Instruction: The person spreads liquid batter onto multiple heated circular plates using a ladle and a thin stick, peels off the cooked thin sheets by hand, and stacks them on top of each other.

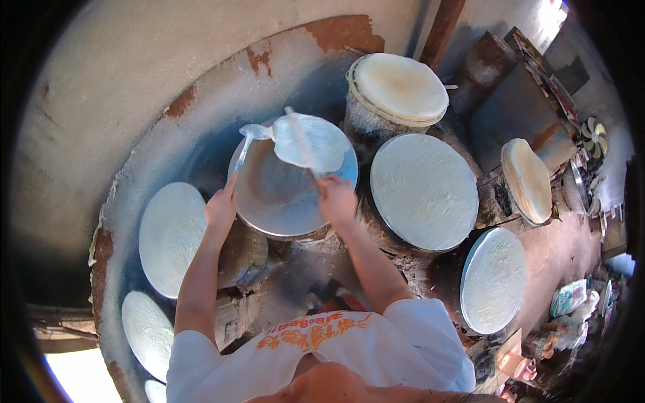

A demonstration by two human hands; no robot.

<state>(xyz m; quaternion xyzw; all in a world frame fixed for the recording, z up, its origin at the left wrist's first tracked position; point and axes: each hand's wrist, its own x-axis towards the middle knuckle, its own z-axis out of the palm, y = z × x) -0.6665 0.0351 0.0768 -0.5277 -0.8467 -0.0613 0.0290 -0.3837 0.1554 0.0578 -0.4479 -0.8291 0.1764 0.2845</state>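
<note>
White batter (329, 144) on a grey griddle (269, 211), both hands occupied

The batter lay in a wet-looking patch over the far right part of the round griddle, whose nearer surface showed brownish and uncovered. The left hand (220, 207) was closed around the handle of a batter-coated scoop (253, 130), its head at the griddle's far left rim. The right hand (338, 200) was closed on a blurred, stick-like spreader (299, 136) crossing the patch; whether it touched could not be told.

In judgement, the batter was soft, slippery and unfit for gripping, best managed through a tool. Both tools appeared light and stiff, the handle end being the sound place to hold; coated parts would likely slip. The griddle appeared heavy and possibly hot, its rim unsuitable for bare fingers.

A pale round (424, 191) lay to the right, with a browned stack (400, 87) beyond.
</note>
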